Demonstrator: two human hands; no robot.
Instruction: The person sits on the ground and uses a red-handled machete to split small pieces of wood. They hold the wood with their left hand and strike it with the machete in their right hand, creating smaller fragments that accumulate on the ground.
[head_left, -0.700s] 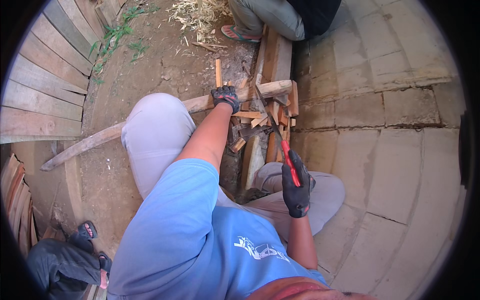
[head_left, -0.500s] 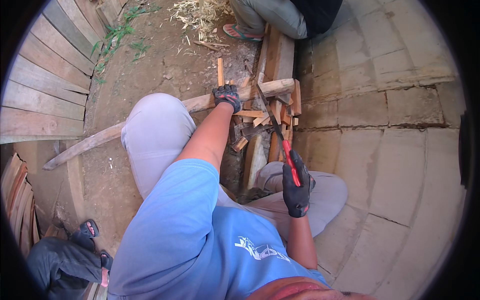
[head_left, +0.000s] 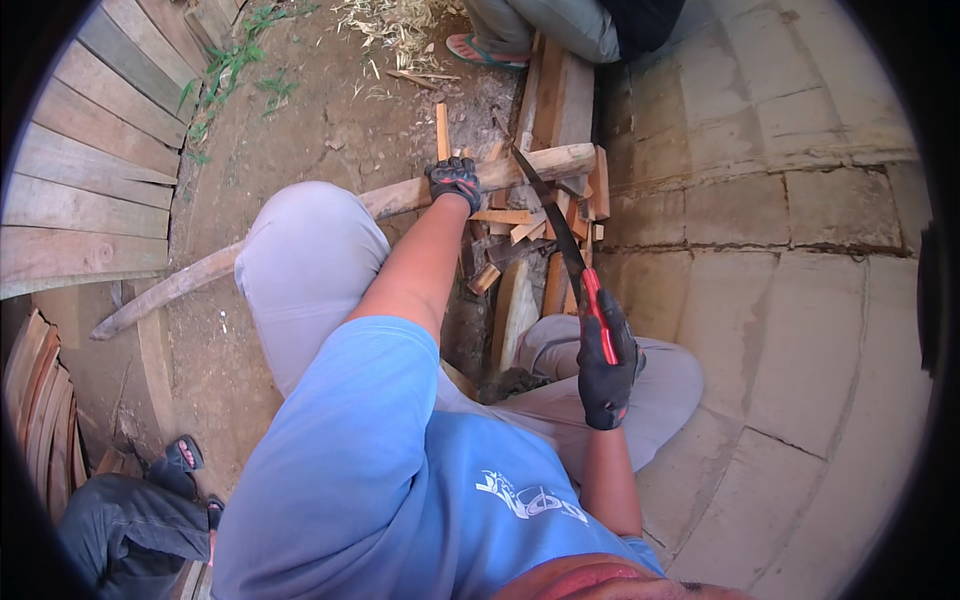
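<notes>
A long, pale, slightly crooked wooden pole (head_left: 398, 197) runs from the lower left, across my bent left leg, to the pile of wood on the right. My left hand (head_left: 455, 184), in a black glove with red marks, is closed over the pole. In a matching glove, my right hand (head_left: 608, 362) grips the red handle of a handsaw (head_left: 556, 215). Its dark, narrow blade lies across the pole close to the pole's right end, with the tip just past the far side. Whether the teeth have cut in is too small to tell.
Under the pole's right end lie several wood offcuts (head_left: 520, 216) and a thick beam (head_left: 560, 100). A person in sandals (head_left: 490, 50) sits at the far end; another person's legs (head_left: 140, 525) show at lower left. Plank wall (head_left: 90, 200) left, block wall (head_left: 780, 290) right.
My right hand and the saw handle have shifted slightly right and away from me. The pole's right end sits a little higher in view. My left hand keeps its hold.
</notes>
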